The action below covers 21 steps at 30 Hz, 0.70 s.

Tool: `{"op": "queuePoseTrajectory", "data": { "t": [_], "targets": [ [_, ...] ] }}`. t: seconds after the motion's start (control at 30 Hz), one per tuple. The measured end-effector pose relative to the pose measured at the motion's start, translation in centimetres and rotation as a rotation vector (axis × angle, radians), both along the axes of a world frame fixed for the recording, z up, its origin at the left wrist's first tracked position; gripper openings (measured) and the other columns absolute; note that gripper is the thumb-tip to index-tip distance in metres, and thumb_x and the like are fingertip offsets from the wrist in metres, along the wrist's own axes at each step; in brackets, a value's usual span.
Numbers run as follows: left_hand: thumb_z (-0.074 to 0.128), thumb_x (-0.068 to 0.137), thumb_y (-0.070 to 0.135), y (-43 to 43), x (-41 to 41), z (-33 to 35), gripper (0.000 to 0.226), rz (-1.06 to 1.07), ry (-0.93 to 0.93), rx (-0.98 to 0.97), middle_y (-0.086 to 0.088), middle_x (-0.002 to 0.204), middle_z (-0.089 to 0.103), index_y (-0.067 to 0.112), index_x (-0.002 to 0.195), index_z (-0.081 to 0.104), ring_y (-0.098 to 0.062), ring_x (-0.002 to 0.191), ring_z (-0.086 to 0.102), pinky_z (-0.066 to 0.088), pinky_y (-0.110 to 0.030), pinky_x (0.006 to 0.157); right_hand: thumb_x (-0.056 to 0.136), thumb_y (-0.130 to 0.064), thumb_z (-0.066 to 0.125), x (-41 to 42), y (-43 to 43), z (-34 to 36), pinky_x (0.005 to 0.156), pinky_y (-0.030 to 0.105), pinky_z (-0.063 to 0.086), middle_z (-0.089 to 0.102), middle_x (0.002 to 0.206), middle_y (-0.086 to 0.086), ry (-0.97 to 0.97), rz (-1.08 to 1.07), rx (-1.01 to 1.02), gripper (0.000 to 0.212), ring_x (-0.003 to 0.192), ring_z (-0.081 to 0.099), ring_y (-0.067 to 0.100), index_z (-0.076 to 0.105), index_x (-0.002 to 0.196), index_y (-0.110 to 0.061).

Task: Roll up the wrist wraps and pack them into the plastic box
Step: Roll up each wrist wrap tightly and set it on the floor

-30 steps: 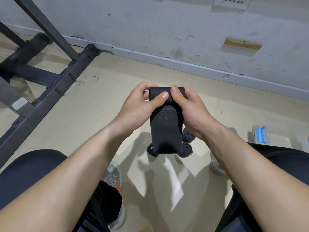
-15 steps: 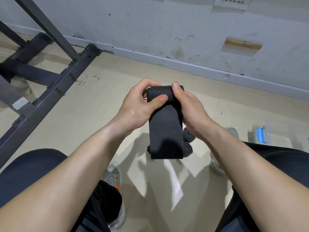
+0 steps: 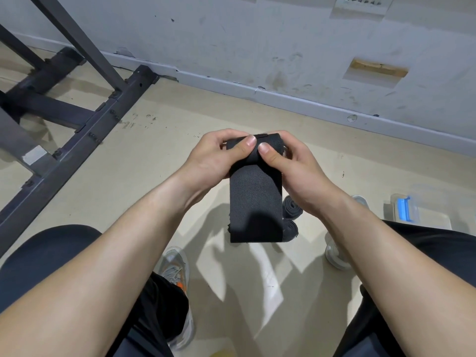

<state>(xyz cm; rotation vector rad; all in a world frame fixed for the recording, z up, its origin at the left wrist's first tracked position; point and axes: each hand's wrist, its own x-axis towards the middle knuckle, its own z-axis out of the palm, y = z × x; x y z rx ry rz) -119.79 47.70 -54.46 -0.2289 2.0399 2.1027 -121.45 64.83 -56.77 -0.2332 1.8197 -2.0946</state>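
Grip: left hand (image 3: 213, 157) and right hand (image 3: 292, 164) both clasp the rolled upper end of a black wrist wrap (image 3: 255, 199), held in the air between the knees; left thumb (image 3: 246, 145) and right thumb (image 3: 268, 150) press side by side on the near face of the roll, the other fingers curled behind it; the unrolled tail of the wrap hangs straight down from the roll, flat and woven in texture, its lower edge free above the floor (image 3: 154, 181); beside and partly behind that tail, a far rolled wrap (image 3: 291, 206) and a near rolled wrap (image 3: 290, 227), both black, lie close together on the floor; the plastic box (image 3: 404, 210), clear with a blue latch, stands on the floor at the right, well apart from the hands, its near edge at the right thigh; its contents cannot be told; a grey shoe (image 3: 175, 266) with orange marks shows below the left forearm, a pale shoe (image 3: 334, 255) beside the right forearm; dark shorts (image 3: 51, 253) cover both thighs; a dark metal frame (image 3: 77, 124) of bolted bars crosses the upper left; a scuffed pale wall (image 3: 257, 42) with a grey skirting board (image 3: 283, 99) runs along the far side, a rectangular recess (image 3: 376, 69) in it at upper right
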Motion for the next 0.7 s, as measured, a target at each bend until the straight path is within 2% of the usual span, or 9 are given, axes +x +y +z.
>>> {"op": "queuePoseTrajectory", "data": {
  "t": [0.07, 0.13, 0.2, 0.23, 0.37, 0.47, 0.57, 0.6, 0.7],
  "targets": [
    [0.076, 0.090, 0.019, -0.06, -0.05, -0.09, 0.024, 0.015, 0.030, 0.003, -0.008, 0.092, 0.072, 0.008, 0.111, 0.070, -0.020, 0.085, 0.070, 0.059, -0.035, 0.081, 0.088, -0.033, 0.068, -0.23, 0.07, 0.21, 0.084, 0.040, 0.053, 0.072, 0.093, 0.003, -0.067, 0.016, -0.011, 0.026, 0.090, 0.069, 0.019, 0.064, 0.106, -0.014],
    [0.078, 0.080, 0.027, 0.02, 0.03, -0.18, 0.036, 0.009, 0.063, -0.069, -0.002, 0.092, 0.074, 0.012, 0.112, 0.072, -0.019, 0.088, 0.070, 0.059, -0.041, 0.087, 0.086, -0.053, 0.066, -0.39, 0.02, 0.35, 0.088, 0.042, 0.055, 0.075, 0.100, 0.002, -0.119, 0.030, 0.047, 0.042, 0.095, 0.073, 0.021, 0.066, 0.108, -0.016],
    [0.078, 0.078, 0.030, 0.14, 0.27, -0.26, 0.037, 0.010, 0.099, -0.154, 0.009, 0.089, 0.073, 0.016, 0.112, 0.073, -0.014, 0.090, 0.068, 0.058, -0.045, 0.093, 0.087, -0.070, 0.058, -0.50, -0.12, 0.30, 0.101, 0.054, 0.053, 0.076, 0.114, 0.010, -0.101, 0.043, 0.128, 0.064, 0.108, 0.072, 0.031, 0.068, 0.119, -0.015],
    [0.079, 0.080, 0.028, 0.22, 0.42, -0.27, 0.034, 0.014, 0.116, -0.176, 0.014, 0.088, 0.073, 0.017, 0.112, 0.073, -0.011, 0.091, 0.067, 0.058, -0.046, 0.094, 0.088, -0.071, 0.056, -0.48, -0.20, 0.31, 0.103, 0.060, 0.051, 0.075, 0.114, 0.013, -0.083, 0.033, 0.150, 0.066, 0.109, 0.072, 0.035, 0.068, 0.119, -0.014],
    [0.080, 0.080, 0.027, 0.21, 0.33, -0.53, 0.037, 0.033, 0.078, -0.137, 0.014, 0.084, 0.072, 0.017, 0.113, 0.069, -0.013, 0.089, 0.068, 0.059, -0.045, 0.091, 0.093, -0.054, 0.060, -0.34, -0.10, -0.02, 0.095, 0.067, 0.052, 0.074, 0.108, 0.023, -0.044, -0.011, 0.116, 0.049, 0.102, 0.071, 0.046, 0.067, 0.110, -0.009],
    [0.080, 0.087, 0.027, 0.37, 0.35, -0.36, 0.038, 0.008, -0.068, 0.001, 0.003, 0.085, 0.074, 0.010, 0.117, 0.064, -0.016, 0.081, 0.072, 0.060, -0.040, 0.081, 0.093, -0.047, 0.061, -0.22, -0.17, -0.20, 0.090, 0.053, 0.055, 0.074, 0.099, 0.014, -0.038, -0.032, 0.094, 0.043, 0.092, 0.072, 0.029, 0.064, 0.107, -0.006],
    [0.061, 0.100, 0.037, 0.81, 0.66, 0.05, 0.027, -0.072, -0.129, 0.028, 0.004, 0.084, 0.075, 0.012, 0.104, 0.072, -0.010, 0.073, 0.071, 0.055, -0.024, 0.066, 0.090, -0.044, 0.063, -0.24, -0.31, -0.21, 0.077, 0.040, 0.051, 0.065, 0.085, 0.002, -0.010, -0.042, 0.107, 0.032, 0.082, 0.064, 0.017, 0.061, 0.098, -0.013],
    [0.060, 0.101, 0.037, 0.85, 0.61, 0.01, 0.029, -0.060, -0.124, 0.028, 0.001, 0.085, 0.075, 0.011, 0.103, 0.073, -0.011, 0.074, 0.071, 0.055, -0.024, 0.066, 0.089, -0.043, 0.064, -0.26, -0.29, -0.19, 0.077, 0.040, 0.050, 0.065, 0.086, 0.003, -0.010, -0.042, 0.101, 0.030, 0.082, 0.063, 0.018, 0.061, 0.098, -0.014],
    [0.074, 0.091, 0.032, 0.58, 0.35, -0.32, 0.036, 0.014, -0.067, 0.031, -0.010, 0.095, 0.076, 0.003, 0.112, 0.070, -0.021, 0.084, 0.073, 0.058, -0.033, 0.074, 0.088, -0.038, 0.067, -0.39, -0.08, -0.12, 0.082, 0.042, 0.051, 0.067, 0.092, 0.008, -0.047, -0.031, 0.036, 0.028, 0.088, 0.065, 0.022, 0.063, 0.102, -0.014]
  ]
}}
